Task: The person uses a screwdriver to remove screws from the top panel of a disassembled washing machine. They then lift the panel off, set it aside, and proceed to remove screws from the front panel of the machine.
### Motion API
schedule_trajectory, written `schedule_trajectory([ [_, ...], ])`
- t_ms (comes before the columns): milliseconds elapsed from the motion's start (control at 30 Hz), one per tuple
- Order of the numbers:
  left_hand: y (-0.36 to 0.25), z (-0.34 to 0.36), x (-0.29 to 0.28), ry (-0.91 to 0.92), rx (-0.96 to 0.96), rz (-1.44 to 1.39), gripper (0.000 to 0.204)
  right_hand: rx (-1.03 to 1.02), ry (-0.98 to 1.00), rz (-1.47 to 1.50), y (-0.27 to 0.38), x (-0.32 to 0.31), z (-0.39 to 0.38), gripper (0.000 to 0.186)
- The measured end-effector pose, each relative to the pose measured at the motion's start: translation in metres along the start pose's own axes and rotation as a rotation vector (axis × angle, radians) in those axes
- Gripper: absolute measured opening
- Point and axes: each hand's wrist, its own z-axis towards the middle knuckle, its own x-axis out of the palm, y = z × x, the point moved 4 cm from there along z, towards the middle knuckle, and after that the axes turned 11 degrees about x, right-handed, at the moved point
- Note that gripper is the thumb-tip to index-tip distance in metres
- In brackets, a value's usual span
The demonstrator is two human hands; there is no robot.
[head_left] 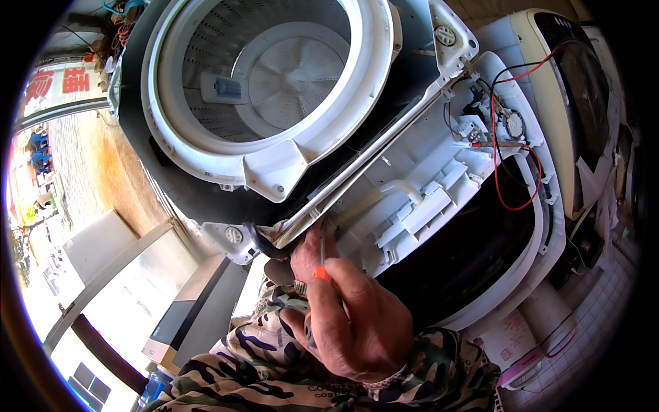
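My right hand is closed round the orange handle of a screwdriver, its thin metal shaft pointing up and away from me. Just beyond it, my left hand reaches to the lower corner of the lifted top panel of a washing machine. Its fingers are pressed together beside the screwdriver's shaft, and whatever they hold is hidden. A dark hose curves beside the left hand. The pale plastic tube runs along the panel's white underside. Behind the panel's edge stands the open drum with its white ring.
Loose red and black wires hang over the panel's right end, near a dial mechanism. Another beige machine stands at the right. A pink-and-white appliance sits on the tiled floor. At left stands a grey-and-beige cabinet.
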Motion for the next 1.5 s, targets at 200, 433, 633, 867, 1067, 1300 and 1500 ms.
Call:
schedule_trajectory([
  [200, 0.003, 0.01, 0.007, -0.014, 0.007, 0.08, 0.044, -0.082, 0.069, -0.083, -0.001, -0.008, -0.005, 0.03],
  [433, 0.008, 0.022, 0.015, -0.01, 0.023, 0.163, 0.046, -0.001, 0.142, -0.149, 0.011, -0.016, 0.006, 0.038],
  [633, 0.017, 0.022, 0.019, 0.047, 0.028, 0.169, 0.053, 0.029, 0.135, -0.113, 0.008, -0.017, 0.009, 0.039],
  [867, 0.016, 0.022, 0.018, 0.019, 0.074, 0.111, 0.053, 0.042, 0.216, -0.305, 0.02, -0.02, 0.018, 0.028],
  [1067, 0.016, 0.02, 0.02, -0.027, 0.086, 0.133, 0.05, 0.006, 0.143, -0.207, 0.023, -0.013, 0.021, 0.03],
  [1300, 0.021, 0.022, 0.013, 0.027, 0.095, 0.094, 0.051, 0.054, 0.304, -0.374, 0.033, -0.012, 0.015, 0.03],
  [1500, 0.02, 0.019, 0.013, 0.1, 0.043, 0.049, 0.054, -0.032, 0.281, -0.332, 0.034, -0.007, 0.015, 0.029],
])
